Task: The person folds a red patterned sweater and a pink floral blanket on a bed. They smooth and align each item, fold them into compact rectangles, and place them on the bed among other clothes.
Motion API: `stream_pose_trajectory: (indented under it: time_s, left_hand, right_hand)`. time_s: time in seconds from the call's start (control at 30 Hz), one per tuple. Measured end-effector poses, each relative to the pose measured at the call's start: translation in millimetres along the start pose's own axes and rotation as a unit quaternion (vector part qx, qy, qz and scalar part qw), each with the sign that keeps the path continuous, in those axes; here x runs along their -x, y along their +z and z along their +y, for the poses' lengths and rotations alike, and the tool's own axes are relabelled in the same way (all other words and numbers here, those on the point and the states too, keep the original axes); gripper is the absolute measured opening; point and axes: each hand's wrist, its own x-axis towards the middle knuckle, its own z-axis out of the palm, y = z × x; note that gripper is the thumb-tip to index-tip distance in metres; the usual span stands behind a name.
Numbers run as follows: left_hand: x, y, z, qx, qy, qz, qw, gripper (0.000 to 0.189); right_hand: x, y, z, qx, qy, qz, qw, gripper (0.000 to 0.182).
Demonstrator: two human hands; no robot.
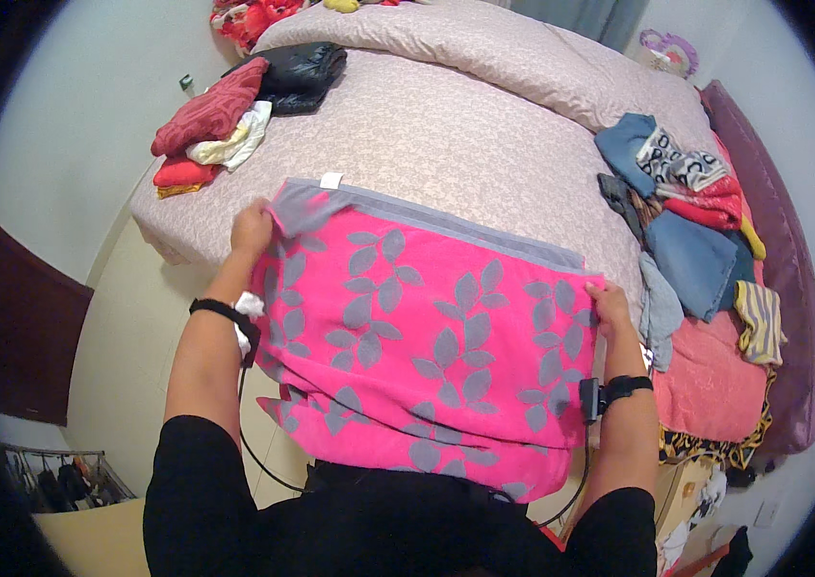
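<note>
A pink towel or blanket with grey leaf shapes [422, 324] spans the space between my hands, its far part on the bed and its near part hanging down against my body. My left hand [252, 227] grips its left corner, where a grey underside is turned over. My right hand [608, 306] pinches its right corner. A grey strip and a white tag show along the far edge. Under it lies the pale patterned sheet of the bed [451, 137].
Folded red and white clothes [209, 115] and a black puffer jacket [303, 76] lie at the bed's left. On the right are folded jeans [692, 256], a striped cloth [760, 321] and a coral towel [714, 379], beside a purple headboard or bolster [775, 288]. Cables run from my wrist straps.
</note>
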Motion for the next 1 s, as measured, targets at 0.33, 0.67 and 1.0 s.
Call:
stream_pose_trajectory:
  time_s: [0.33, 0.67, 1.0]
  left_hand:
    - [-65, 14, 2, 0.028, -0.085, -0.041, 0.995, 0.036]
    - [-81, 49, -20, 0.138, -0.201, -0.024, 0.969, 0.025]
    - [-95, 53, -15, 0.183, -0.178, -0.168, 0.952, 0.026]
  right_hand:
    - [-45, 29, -15, 0.174, -0.053, 0.080, 0.980, 0.020]
    - [-89, 30, 2, 0.195, -0.041, 0.119, 0.973, 0.010]
    - [-69, 48, -43, 0.030, 0.042, 0.020, 0.998, 0.020]
